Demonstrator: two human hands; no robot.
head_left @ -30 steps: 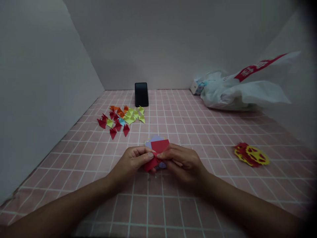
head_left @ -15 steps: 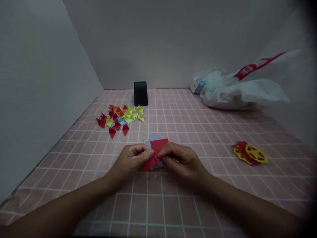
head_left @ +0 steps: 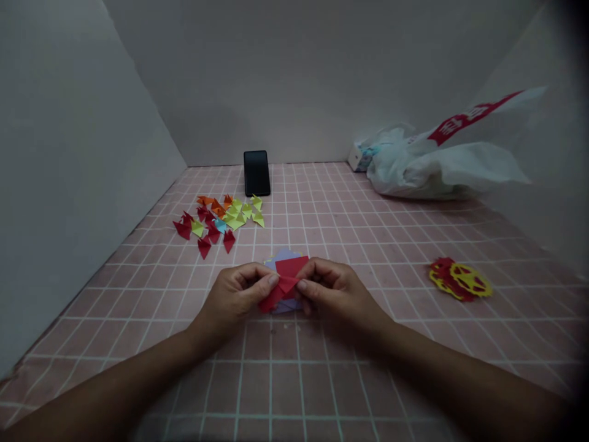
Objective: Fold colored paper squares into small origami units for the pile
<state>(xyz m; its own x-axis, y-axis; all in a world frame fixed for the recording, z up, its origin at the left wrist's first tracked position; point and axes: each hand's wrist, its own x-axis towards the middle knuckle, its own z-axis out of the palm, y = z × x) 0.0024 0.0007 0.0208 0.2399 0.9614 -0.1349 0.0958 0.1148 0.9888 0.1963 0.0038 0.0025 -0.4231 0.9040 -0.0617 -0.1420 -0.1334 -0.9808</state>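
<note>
Partly folded red paper (head_left: 289, 283) is held between both hands at the centre. My left hand (head_left: 243, 288) pinches its left side between thumb and fingers. On the other side, the thumb and index finger of my right hand (head_left: 329, 285) grip a folded edge. Beneath the red paper lies a flat purple paper shape (head_left: 284, 253) with bits of yellow at its rim, mostly covered by the red paper and the hands.
Several small folded paper figures (head_left: 214, 232) in red, orange, yellow and blue lie at the back left. Behind them is a black phone (head_left: 256, 173). Back right, a white plastic bag (head_left: 423, 169) touches a small box (head_left: 358, 158). Red and yellow cutouts (head_left: 464, 280) lie on the right.
The view has shifted slightly. My right thumb has moved up on the red paper, and a folded flap now stretches between the two hands.
</note>
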